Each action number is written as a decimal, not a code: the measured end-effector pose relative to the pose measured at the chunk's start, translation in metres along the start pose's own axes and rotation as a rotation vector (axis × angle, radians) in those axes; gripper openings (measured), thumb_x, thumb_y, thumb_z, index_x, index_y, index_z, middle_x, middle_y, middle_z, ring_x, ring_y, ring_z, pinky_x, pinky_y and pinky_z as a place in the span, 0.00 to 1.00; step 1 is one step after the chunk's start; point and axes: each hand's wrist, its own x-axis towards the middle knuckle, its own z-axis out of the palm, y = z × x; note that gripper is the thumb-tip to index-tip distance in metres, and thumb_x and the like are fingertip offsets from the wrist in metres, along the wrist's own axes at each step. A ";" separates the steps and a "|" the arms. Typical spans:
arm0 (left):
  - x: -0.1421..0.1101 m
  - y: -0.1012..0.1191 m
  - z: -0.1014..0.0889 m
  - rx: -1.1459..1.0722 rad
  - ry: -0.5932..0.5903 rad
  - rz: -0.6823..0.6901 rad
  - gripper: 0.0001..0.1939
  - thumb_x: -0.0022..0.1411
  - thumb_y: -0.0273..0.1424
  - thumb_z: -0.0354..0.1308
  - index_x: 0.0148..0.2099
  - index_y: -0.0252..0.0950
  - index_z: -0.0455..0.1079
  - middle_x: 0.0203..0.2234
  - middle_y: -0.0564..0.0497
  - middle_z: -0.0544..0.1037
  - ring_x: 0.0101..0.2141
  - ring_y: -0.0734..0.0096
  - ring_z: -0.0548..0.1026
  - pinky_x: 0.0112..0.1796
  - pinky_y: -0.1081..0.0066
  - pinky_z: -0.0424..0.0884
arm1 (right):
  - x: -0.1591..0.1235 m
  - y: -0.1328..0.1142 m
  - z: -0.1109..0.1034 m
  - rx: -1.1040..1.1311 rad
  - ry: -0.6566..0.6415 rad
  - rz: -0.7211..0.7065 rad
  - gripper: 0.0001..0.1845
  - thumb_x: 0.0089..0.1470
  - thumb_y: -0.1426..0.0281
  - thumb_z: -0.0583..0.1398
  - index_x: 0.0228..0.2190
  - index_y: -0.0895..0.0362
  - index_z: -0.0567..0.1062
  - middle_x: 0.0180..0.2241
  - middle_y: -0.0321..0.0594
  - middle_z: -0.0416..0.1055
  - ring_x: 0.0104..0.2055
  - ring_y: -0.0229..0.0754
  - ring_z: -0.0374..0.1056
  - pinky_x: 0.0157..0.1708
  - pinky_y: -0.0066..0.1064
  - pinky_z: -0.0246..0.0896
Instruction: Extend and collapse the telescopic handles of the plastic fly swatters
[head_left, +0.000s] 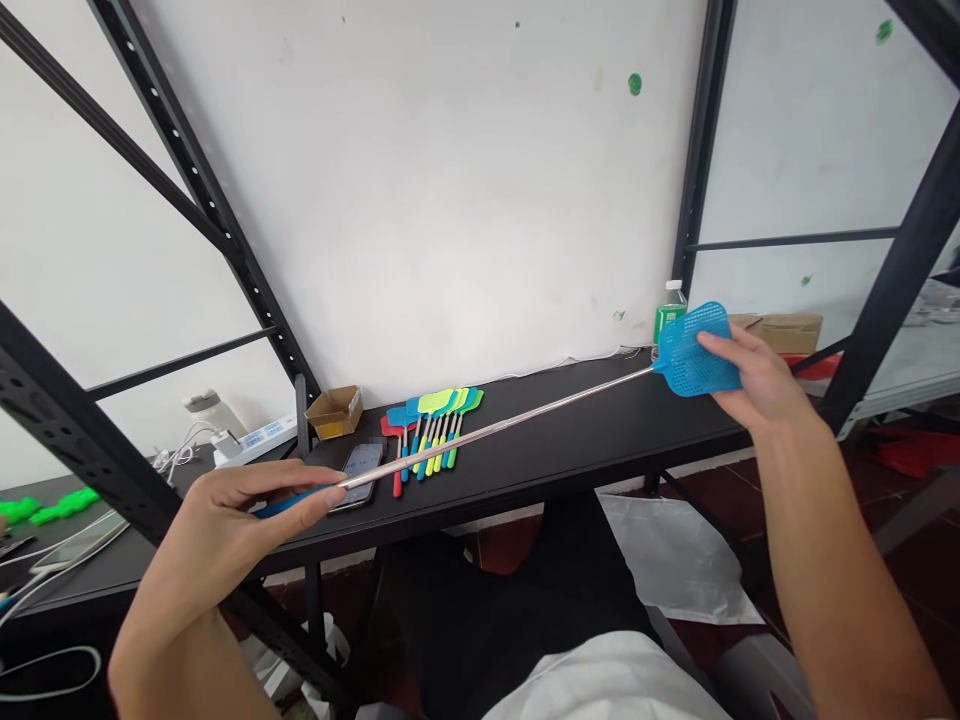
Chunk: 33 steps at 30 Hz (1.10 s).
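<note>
I hold a blue fly swatter with a long extended metal rod stretched between both hands above the black table. My left hand pinches its blue handle at the lower left. My right hand grips the blue mesh head at the right. A bunch of several collapsed swatters in blue, green, yellow and red lies on the table under the rod.
A phone lies on the table near my left hand, a small cardboard box behind it. A green-labelled bottle stands by the wall. Black rack posts frame the table. A power strip and cables sit left.
</note>
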 end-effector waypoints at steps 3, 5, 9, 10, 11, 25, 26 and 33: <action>0.000 0.002 0.000 0.013 -0.010 -0.034 0.12 0.50 0.47 0.70 0.32 0.46 0.83 0.29 0.52 0.85 0.31 0.65 0.82 0.32 0.77 0.78 | -0.001 0.001 0.004 0.004 0.022 0.011 0.13 0.44 0.64 0.73 0.34 0.53 0.81 0.34 0.37 0.79 0.32 0.44 0.74 0.28 0.32 0.73; 0.000 0.004 0.000 0.020 -0.017 -0.053 0.12 0.50 0.47 0.70 0.32 0.46 0.83 0.30 0.52 0.85 0.32 0.65 0.82 0.33 0.76 0.78 | -0.001 0.001 0.007 0.008 0.023 0.013 0.13 0.44 0.64 0.72 0.34 0.53 0.81 0.34 0.38 0.79 0.33 0.44 0.75 0.29 0.32 0.73; 0.001 0.004 0.001 0.024 -0.019 -0.071 0.12 0.50 0.47 0.70 0.33 0.46 0.83 0.31 0.52 0.85 0.33 0.65 0.82 0.34 0.76 0.78 | -0.003 0.001 0.013 0.012 -0.002 0.015 0.12 0.45 0.65 0.72 0.33 0.53 0.81 0.34 0.38 0.79 0.35 0.46 0.75 0.29 0.32 0.73; 0.001 0.004 0.002 0.022 -0.019 -0.074 0.12 0.50 0.47 0.70 0.33 0.46 0.83 0.31 0.52 0.85 0.33 0.64 0.82 0.34 0.76 0.78 | -0.003 0.001 0.015 0.013 -0.006 0.018 0.11 0.45 0.65 0.72 0.33 0.53 0.81 0.34 0.38 0.79 0.35 0.46 0.75 0.29 0.31 0.73; 0.001 0.004 0.002 0.019 -0.020 -0.074 0.13 0.50 0.47 0.71 0.33 0.46 0.83 0.31 0.52 0.85 0.33 0.64 0.82 0.34 0.76 0.78 | -0.004 0.001 0.016 0.014 -0.007 0.024 0.10 0.45 0.65 0.72 0.32 0.53 0.81 0.35 0.38 0.79 0.36 0.45 0.75 0.29 0.31 0.72; 0.001 0.003 0.004 0.026 -0.005 -0.077 0.12 0.50 0.46 0.71 0.34 0.46 0.83 0.31 0.52 0.85 0.34 0.64 0.83 0.34 0.76 0.78 | -0.012 -0.004 0.026 0.041 -0.005 0.040 0.10 0.47 0.67 0.71 0.35 0.54 0.81 0.32 0.37 0.77 0.30 0.40 0.72 0.29 0.28 0.71; 0.002 0.003 0.005 0.021 -0.004 -0.076 0.12 0.50 0.46 0.70 0.33 0.46 0.83 0.31 0.52 0.85 0.34 0.64 0.83 0.34 0.75 0.78 | -0.012 -0.005 0.027 0.046 -0.016 0.041 0.10 0.47 0.67 0.71 0.34 0.54 0.81 0.32 0.37 0.77 0.30 0.40 0.72 0.28 0.28 0.71; 0.003 0.003 0.006 0.018 0.014 -0.070 0.12 0.50 0.46 0.70 0.33 0.46 0.83 0.30 0.52 0.85 0.33 0.64 0.83 0.34 0.75 0.78 | -0.014 -0.004 0.033 0.062 -0.040 0.044 0.11 0.46 0.67 0.72 0.35 0.54 0.81 0.32 0.37 0.77 0.30 0.40 0.72 0.29 0.27 0.71</action>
